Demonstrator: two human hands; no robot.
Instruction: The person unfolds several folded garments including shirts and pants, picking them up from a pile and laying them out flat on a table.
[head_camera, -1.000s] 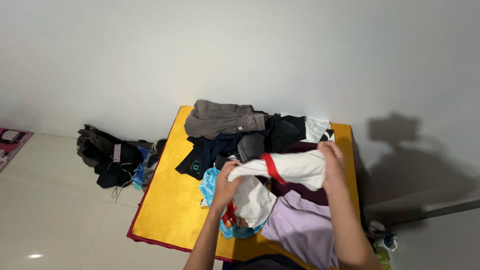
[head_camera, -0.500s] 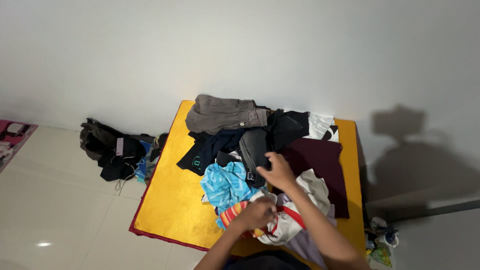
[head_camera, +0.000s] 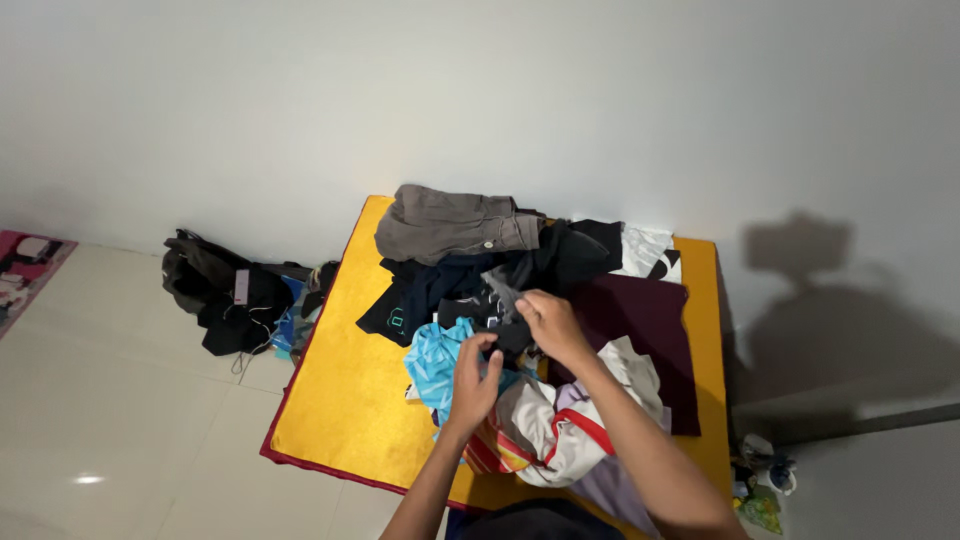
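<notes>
We have both hands over the middle of the clothes heap on the yellow mat (head_camera: 330, 400), which lies on the tiled floor (head_camera: 130, 420) with its far edge against the white wall (head_camera: 480, 90). Our right hand (head_camera: 552, 325) has its fingers curled and pressed onto a dark grey garment (head_camera: 508, 292) near the centre of the mat; they seem to pinch the cloth, though the grip itself is hidden under the knuckles. Our left hand (head_camera: 473, 378) is just beside it, toward the near edge, fingers bent and closed on the dark fabric's lower edge, with the thumb up against it. The two hands are nearly touching.

Under the left hand lies a bright blue patterned garment (head_camera: 435, 362). Toward the near edge, beneath our forearms, sits a white garment with red trim (head_camera: 560, 440), with a striped orange piece (head_camera: 492, 450) beside it and a pale lilac garment (head_camera: 610, 495) below. A maroon cloth (head_camera: 645, 330) spreads toward the right edge. At the far edge lie grey-brown trousers (head_camera: 445, 222), a black garment (head_camera: 585, 250) and a white printed piece (head_camera: 648, 250). A navy garment (head_camera: 410, 300) sits left of centre.

Off the mat's left edge, a dark bag (head_camera: 225, 295) rests on the floor by the wall.
</notes>
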